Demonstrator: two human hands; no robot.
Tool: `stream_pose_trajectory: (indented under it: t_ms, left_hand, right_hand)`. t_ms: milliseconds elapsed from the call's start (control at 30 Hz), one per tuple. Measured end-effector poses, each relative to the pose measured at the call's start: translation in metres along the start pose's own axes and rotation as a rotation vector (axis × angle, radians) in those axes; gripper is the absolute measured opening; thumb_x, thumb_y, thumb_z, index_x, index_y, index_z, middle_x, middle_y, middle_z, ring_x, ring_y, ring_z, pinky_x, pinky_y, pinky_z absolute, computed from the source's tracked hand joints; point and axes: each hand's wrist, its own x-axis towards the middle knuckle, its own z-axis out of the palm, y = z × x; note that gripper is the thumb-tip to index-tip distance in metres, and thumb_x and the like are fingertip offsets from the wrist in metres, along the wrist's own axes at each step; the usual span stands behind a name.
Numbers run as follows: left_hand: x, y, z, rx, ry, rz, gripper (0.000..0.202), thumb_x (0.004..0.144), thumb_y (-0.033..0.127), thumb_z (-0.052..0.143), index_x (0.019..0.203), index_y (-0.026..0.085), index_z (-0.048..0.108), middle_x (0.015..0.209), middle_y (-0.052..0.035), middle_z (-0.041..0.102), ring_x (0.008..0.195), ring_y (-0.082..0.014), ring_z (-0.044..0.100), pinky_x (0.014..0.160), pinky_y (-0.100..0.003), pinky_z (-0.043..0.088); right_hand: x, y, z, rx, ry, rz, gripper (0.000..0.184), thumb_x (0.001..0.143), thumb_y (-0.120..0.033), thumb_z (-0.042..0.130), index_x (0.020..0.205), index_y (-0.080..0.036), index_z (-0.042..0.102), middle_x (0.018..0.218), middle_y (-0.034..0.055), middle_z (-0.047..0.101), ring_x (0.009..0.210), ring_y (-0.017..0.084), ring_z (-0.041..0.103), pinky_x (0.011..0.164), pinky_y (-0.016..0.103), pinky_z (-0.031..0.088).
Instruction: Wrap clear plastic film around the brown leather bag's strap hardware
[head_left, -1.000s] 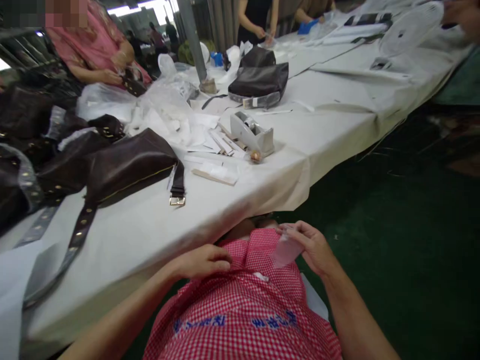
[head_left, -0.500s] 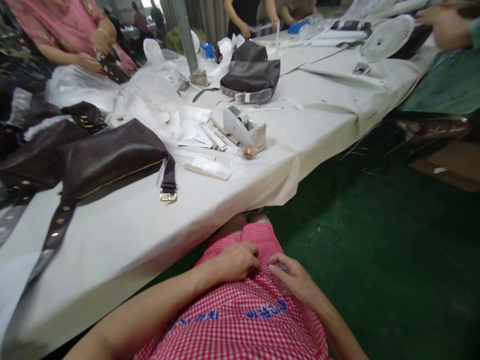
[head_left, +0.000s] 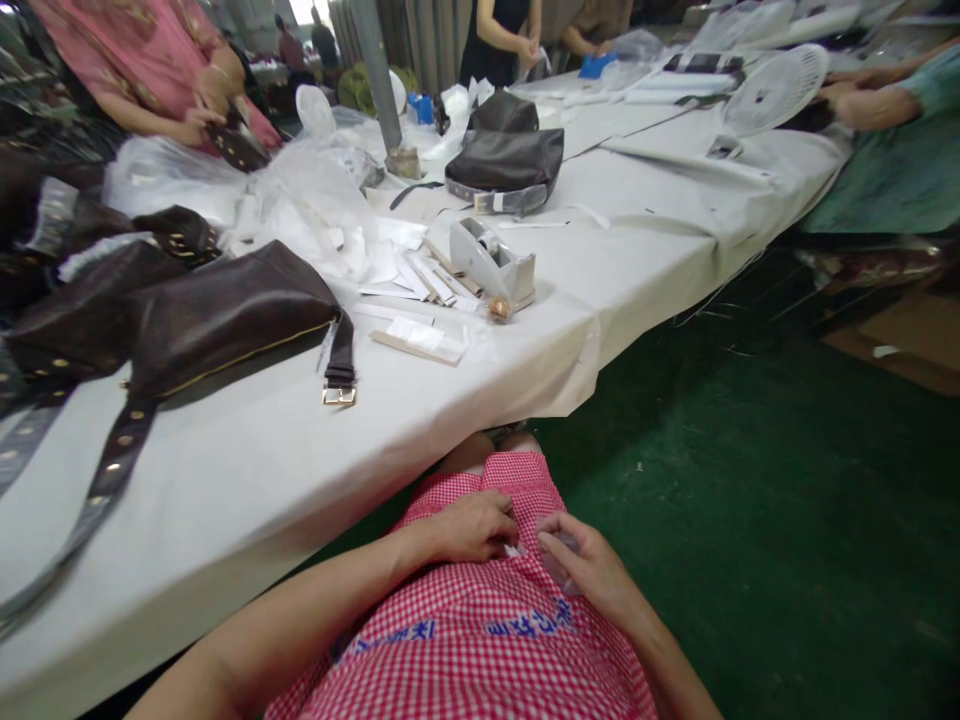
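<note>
Over my lap, my left hand (head_left: 478,525) rests with its fingers curled down and closed. A small whitish scrap (head_left: 514,550) peeks out below its fingertips; what it belongs to is hidden. Facing it, a short gap away, my right hand (head_left: 589,560) pinches a crumpled piece of clear plastic (head_left: 556,572) between thumb and fingers. Both hands are above a red-and-white checked apron (head_left: 465,640) with blue lettering. On the table edge ahead lies a dark brown leather bag (head_left: 232,315), its buckled strap (head_left: 340,375) hanging toward me.
The white-covered table (head_left: 420,420) carries a tape dispenser (head_left: 491,262), paper strips (head_left: 424,275), clear plastic bags (head_left: 307,205), another dark bag (head_left: 506,160) and a white fan (head_left: 776,90). A metal post (head_left: 379,80) rises behind. Co-workers handle things across the table and at right.
My hands have hardly moved; the whitish scrap now shows under my left fingers. At the far side a co-worker's hands have come together, and the right-hand co-worker's arms reach further in.
</note>
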Motion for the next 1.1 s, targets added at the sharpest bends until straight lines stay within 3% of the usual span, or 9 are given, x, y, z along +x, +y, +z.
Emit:
stream_pose_trajectory:
  t_ms: [200, 300, 433, 533, 600, 733, 867, 1000, 1100]
  left_hand:
    - [-0.017, 0.021, -0.027, -1.112, 0.5, -0.341, 0.012, 0.072, 0.02, 0.065, 0.082, 0.014, 0.065, 0.074, -0.0021, 0.059, 0.067, -0.0132, 0.053, 0.067, -0.026, 0.041]
    - [-0.019, 0.034, -0.039, -1.377, 0.617, -0.34, 0.023, 0.068, 0.028, 0.073, 0.083, 0.012, 0.064, 0.074, -0.004, 0.061, 0.063, -0.0128, 0.055, 0.062, -0.026, 0.042]
    - [-0.016, 0.051, -0.051, -1.44, 0.726, -0.33, 0.031, 0.063, 0.031, 0.08, 0.08, 0.012, 0.062, 0.079, -0.0047, 0.063, 0.065, -0.0122, 0.057, 0.063, -0.025, 0.044]
    - [-0.014, 0.058, -0.055, -1.404, 0.779, -0.339, 0.031, 0.066, 0.032, 0.077, 0.083, 0.012, 0.061, 0.079, -0.0051, 0.064, 0.065, -0.0133, 0.058, 0.064, -0.027, 0.046]
    - [-0.014, 0.059, -0.054, -1.388, 0.812, -0.362, 0.031, 0.067, 0.032, 0.074, 0.084, 0.012, 0.058, 0.079, -0.005, 0.064, 0.065, -0.0133, 0.058, 0.063, -0.027, 0.046]
    - [-0.017, 0.06, -0.051, -1.405, 0.806, -0.337, 0.036, 0.068, 0.03, 0.074, 0.091, 0.016, 0.051, 0.082, -0.0029, 0.063, 0.068, -0.0137, 0.06, 0.06, -0.025, 0.046]
    - [-0.022, 0.066, -0.056, -1.335, 0.776, -0.208, 0.059, 0.061, 0.016, 0.078, 0.113, 0.022, 0.05, 0.087, 0.0002, 0.062, 0.074, -0.0134, 0.059, 0.065, -0.026, 0.048]
    - [-0.028, 0.085, -0.075, -1.187, 0.802, -0.201, 0.015, 0.065, 0.014, 0.073, 0.076, 0.013, 0.062, 0.073, -0.0011, 0.061, 0.065, -0.01, 0.053, 0.062, -0.022, 0.043]
    - [-0.032, 0.117, -0.095, -1.342, 0.766, -0.107, 0.018, 0.063, 0.018, 0.074, 0.071, 0.015, 0.058, 0.078, -0.004, 0.066, 0.067, -0.012, 0.057, 0.06, -0.022, 0.042]
  right_hand:
    - [0.002, -0.011, -0.006, 0.024, 0.178, -0.09, 0.038, 0.077, -0.055, 0.063, 0.075, -0.018, 0.06, 0.067, -0.0006, 0.056, 0.057, 0.012, 0.047, 0.055, 0.024, 0.039]
    - [0.005, -0.028, 0.001, 0.16, 0.184, -0.071, 0.04, 0.078, -0.058, 0.063, 0.082, -0.019, 0.06, 0.07, -0.0005, 0.057, 0.049, 0.009, 0.04, 0.047, 0.022, 0.033]
    - [0.001, -0.065, 0.015, 0.278, -0.052, -0.121, 0.05, 0.081, -0.064, 0.056, 0.106, -0.022, 0.06, 0.102, 0.0081, 0.065, 0.079, 0.02, 0.06, 0.069, 0.03, 0.048]
    - [-0.005, -0.089, 0.024, 0.274, -0.189, -0.245, 0.074, 0.068, -0.07, 0.065, 0.124, -0.024, 0.051, 0.114, 0.0106, 0.062, 0.1, 0.027, 0.059, 0.086, 0.036, 0.046]
    - [-0.008, -0.096, 0.028, 0.219, -0.134, -0.265, 0.076, 0.064, -0.065, 0.073, 0.124, -0.025, 0.049, 0.111, 0.0087, 0.063, 0.094, 0.025, 0.06, 0.083, 0.034, 0.046]
    - [-0.008, -0.093, 0.029, 0.057, 0.074, -0.125, 0.042, 0.074, -0.057, 0.068, 0.094, -0.021, 0.059, 0.072, 0.0006, 0.058, 0.06, 0.015, 0.049, 0.055, 0.025, 0.038]
    - [-0.01, -0.097, 0.027, 0.031, 0.07, -0.101, 0.042, 0.074, -0.059, 0.066, 0.078, -0.018, 0.059, 0.061, -0.0018, 0.047, 0.054, 0.011, 0.038, 0.049, 0.023, 0.031]
    - [-0.021, -0.128, 0.024, 0.011, 0.005, -0.184, 0.038, 0.075, -0.057, 0.066, 0.075, -0.019, 0.06, 0.061, -0.0006, 0.047, 0.053, 0.012, 0.039, 0.048, 0.024, 0.032]
    - [-0.037, -0.15, 0.016, 0.003, 0.091, -0.324, 0.035, 0.073, -0.055, 0.069, 0.074, -0.021, 0.062, 0.075, 0.0045, 0.056, 0.061, 0.016, 0.049, 0.05, 0.027, 0.038]
